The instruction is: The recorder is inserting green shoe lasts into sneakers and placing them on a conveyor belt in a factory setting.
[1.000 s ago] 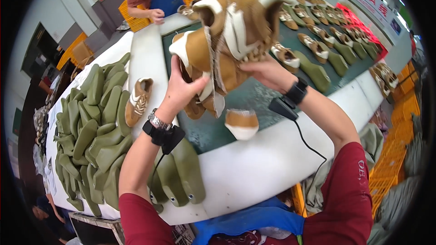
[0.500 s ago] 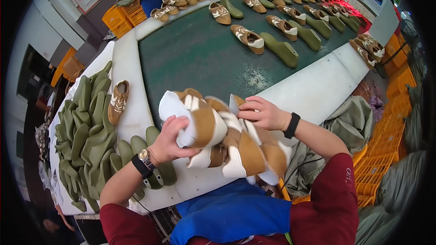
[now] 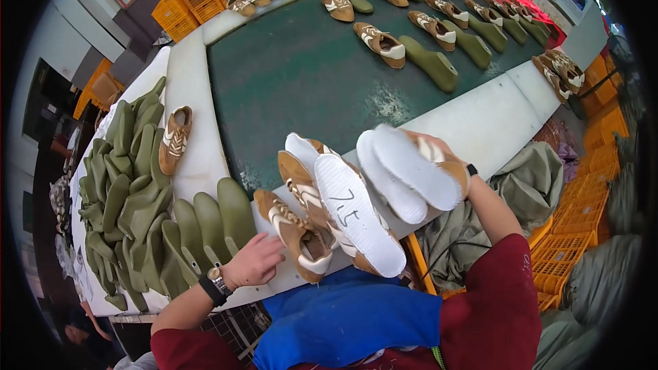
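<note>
Several brown shoe uppers with white stripes stand bunched on the near edge of the white bench. One upper (image 3: 298, 236) leans at the left of the bunch. Another, a sole-up upper (image 3: 360, 212), shows its white underside with handwriting on it. My left hand (image 3: 255, 262) holds nothing, its fingers stretched beside the left upper; I cannot tell whether they touch it. My right hand (image 3: 439, 145), partly hidden, is closed round a pair of shoe uppers (image 3: 418, 171) with their white undersides showing, slightly blurred. Green shoe lasts (image 3: 209, 223) stand in a row left of the bunch.
A heap of green lasts (image 3: 127, 199) lies at the left, with a single shoe (image 3: 176, 140) beside it. Shoes paired with lasts line the far right of the green belt (image 3: 288, 89). Orange crates (image 3: 565, 233) and grey-green cloth (image 3: 524, 188) are at the right.
The bunch of uppers has come down from my two hands onto the bench edge. My left hand has let go and dropped lower; my right hand has moved right with a pair.
</note>
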`<state>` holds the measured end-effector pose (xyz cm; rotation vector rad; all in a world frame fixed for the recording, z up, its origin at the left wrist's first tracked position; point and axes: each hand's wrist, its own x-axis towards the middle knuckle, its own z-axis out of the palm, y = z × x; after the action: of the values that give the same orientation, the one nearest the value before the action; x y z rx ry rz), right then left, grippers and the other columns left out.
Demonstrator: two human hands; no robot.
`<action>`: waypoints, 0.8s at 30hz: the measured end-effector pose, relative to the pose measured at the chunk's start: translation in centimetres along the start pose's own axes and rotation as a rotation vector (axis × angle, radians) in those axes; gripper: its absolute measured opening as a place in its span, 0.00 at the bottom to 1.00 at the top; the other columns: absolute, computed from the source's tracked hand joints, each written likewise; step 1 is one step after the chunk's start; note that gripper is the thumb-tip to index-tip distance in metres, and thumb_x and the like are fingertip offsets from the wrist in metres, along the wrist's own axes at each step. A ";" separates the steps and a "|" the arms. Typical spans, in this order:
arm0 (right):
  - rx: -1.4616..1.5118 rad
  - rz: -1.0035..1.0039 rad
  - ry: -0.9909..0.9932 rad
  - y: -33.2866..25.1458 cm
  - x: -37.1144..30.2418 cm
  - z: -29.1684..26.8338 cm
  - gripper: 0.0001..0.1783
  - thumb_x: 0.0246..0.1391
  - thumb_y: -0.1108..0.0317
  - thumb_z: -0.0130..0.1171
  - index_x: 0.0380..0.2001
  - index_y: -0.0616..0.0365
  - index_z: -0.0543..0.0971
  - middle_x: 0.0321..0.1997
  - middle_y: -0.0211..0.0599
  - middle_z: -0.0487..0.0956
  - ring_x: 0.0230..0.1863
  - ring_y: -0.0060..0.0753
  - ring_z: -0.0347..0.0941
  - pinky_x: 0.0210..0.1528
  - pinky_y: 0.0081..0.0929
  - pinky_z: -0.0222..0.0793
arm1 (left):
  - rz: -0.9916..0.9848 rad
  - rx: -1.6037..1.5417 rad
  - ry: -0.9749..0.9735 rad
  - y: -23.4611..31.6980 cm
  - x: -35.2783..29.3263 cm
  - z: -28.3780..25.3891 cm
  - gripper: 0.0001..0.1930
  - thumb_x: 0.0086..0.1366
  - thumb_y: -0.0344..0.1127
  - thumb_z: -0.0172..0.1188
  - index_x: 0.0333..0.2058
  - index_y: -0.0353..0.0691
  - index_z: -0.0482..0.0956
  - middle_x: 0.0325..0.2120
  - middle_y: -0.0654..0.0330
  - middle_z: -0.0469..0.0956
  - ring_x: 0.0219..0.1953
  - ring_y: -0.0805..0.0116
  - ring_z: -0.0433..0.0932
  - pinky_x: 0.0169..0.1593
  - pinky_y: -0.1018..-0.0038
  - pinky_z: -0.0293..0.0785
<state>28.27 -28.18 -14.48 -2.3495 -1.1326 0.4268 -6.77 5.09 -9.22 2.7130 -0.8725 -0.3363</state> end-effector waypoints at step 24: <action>0.244 0.036 0.085 -10.5 -7.8 1.4 0.41 0.44 0.59 0.66 0.60 0.53 0.60 0.55 0.46 0.69 0.52 0.36 0.69 0.52 0.31 0.65 | -1.036 -0.599 0.318 -17.3 16.7 -2.1 0.34 0.55 0.51 0.60 0.54 0.34 0.66 0.50 0.45 0.71 0.53 0.53 0.70 0.54 0.64 0.66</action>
<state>16.18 -28.39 -9.27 -2.1561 -0.9439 0.4470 16.32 9.06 -15.09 2.2880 0.6750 -0.2719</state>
